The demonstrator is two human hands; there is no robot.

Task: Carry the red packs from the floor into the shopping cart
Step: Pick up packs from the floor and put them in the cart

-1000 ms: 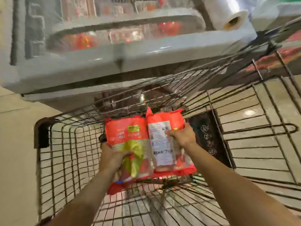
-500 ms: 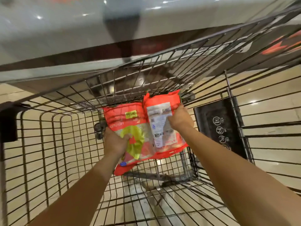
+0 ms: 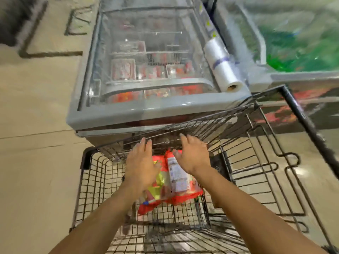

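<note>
Both forearms reach forward over the wire cart (image 3: pixel 85 158). The left hand (image 3: pixel 141 165) is open with the palm down and the fingers straight and close together, holding nothing. The right hand (image 3: pixel 193 157) is open too, fingers spread and thumb out to the side, also holding nothing. Below and between them, inside the basket, lie two red packs side by side. The left pack (image 3: pixel 157 191) shows a yellow-green print and is partly covered by the left hand; whether the hand touches it, I cannot tell. The right pack (image 3: pixel 178 177) shows a white label panel. Whether the packs rest on the bottom wires is unclear through the blur. A black bar (image 3: pixel 302 121) runs along the cart's right side. The cart's far end stands against a grey freezer (image 3: pixel 146 111) with a curved glass lid, under which are blurred trays of red goods. A roll (image 3: pixel 221 68) of clear bags lies on the freezer's right edge, beside a second freezer (image 3: pixel 293 77) holding green items. Beige floor (image 3: pixel 36 116) lies to the left.
</note>
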